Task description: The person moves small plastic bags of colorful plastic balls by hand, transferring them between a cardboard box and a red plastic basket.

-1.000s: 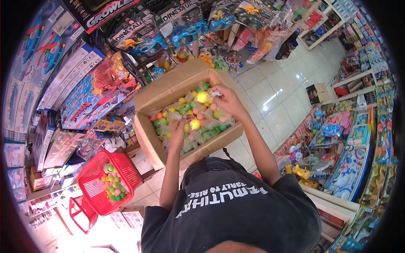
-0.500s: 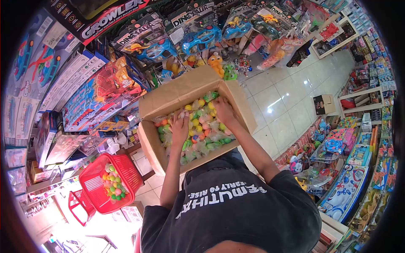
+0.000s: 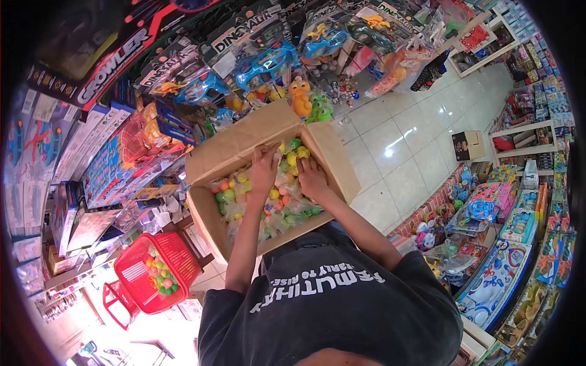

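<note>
An open cardboard box stands in front of my body, holding many small colourful balls in clear plastic bags. My left hand is inside near the box's far wall, its bent fingers closed on a piece of clear plastic bag. To its right, my right hand rests on the bagged balls near the right wall. Its fingers are bent and their tips reach yellow balls, with the tips partly hidden.
A red basket with more colourful balls stands at the lower left. Packaged toys hang beyond the box. Boxed toys fill the left shelf. Tiled floor and toy shelves lie to the right.
My left hand has moved toward the box's far wall and closed on plastic. My right hand has shifted slightly left and nearer to my body. The view has turned a little.
</note>
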`<state>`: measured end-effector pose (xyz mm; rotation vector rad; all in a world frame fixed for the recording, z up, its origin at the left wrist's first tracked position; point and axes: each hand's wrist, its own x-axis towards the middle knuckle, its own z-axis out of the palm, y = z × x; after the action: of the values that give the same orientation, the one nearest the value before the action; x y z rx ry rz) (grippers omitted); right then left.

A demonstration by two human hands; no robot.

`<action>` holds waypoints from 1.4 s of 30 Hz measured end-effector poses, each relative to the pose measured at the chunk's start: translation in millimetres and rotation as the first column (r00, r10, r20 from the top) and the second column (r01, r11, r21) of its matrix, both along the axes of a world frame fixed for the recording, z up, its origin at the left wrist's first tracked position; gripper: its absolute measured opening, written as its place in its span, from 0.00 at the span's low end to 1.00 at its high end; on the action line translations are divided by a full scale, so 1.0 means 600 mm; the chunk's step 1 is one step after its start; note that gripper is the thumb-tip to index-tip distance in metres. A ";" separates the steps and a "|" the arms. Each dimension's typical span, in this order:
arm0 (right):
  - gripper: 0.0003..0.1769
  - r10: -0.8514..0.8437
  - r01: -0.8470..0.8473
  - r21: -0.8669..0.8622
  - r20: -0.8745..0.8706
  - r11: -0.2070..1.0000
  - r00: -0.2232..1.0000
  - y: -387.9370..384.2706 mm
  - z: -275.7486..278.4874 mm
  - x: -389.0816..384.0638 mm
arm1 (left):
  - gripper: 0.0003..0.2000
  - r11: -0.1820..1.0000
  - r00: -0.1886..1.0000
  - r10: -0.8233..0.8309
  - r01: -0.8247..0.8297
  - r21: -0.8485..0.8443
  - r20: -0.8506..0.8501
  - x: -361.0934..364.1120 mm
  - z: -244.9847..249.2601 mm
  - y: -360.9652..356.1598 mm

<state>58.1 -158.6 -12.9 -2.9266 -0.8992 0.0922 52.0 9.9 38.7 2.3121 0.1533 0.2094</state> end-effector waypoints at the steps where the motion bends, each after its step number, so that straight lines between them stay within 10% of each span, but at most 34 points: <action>1: 0.37 -0.002 0.002 0.019 -0.017 1.000 1.000 -0.001 0.005 0.001 | 0.18 1.000 1.000 -0.005 0.005 -0.001 0.000 0.008 -0.004 -0.008; 10: 0.37 0.014 0.007 0.126 -0.165 0.992 0.986 -0.011 0.020 0.005 | 0.22 0.961 0.952 -0.270 0.259 0.096 0.143 0.068 -0.085 -0.054; 13: 0.37 0.027 -0.001 0.141 -0.183 0.990 0.983 -0.011 0.018 0.007 | 0.24 0.954 0.956 -0.266 0.279 -0.106 0.120 0.065 -0.080 -0.062; 19: 0.43 -0.020 0.056 0.126 -0.267 0.990 0.964 -0.016 0.035 -0.003 | 0.18 0.995 0.997 0.075 -0.076 0.068 0.027 0.029 -0.109 -0.042; 21: 0.44 -0.015 0.058 0.144 -0.287 0.988 0.958 -0.022 0.029 -0.006 | 0.12 0.938 0.984 0.045 -0.102 -0.333 -0.173 0.020 -0.129 -0.036; 42: 0.48 -0.012 0.077 0.202 -0.305 0.976 0.952 -0.008 0.014 0.007 | 0.16 0.861 0.965 -0.135 0.001 -0.508 -0.227 -0.008 -0.139 -0.020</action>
<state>62.4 -163.3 -4.7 -2.6357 -0.7423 0.4043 47.4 -2.1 -44.6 1.8031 0.2251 -0.1567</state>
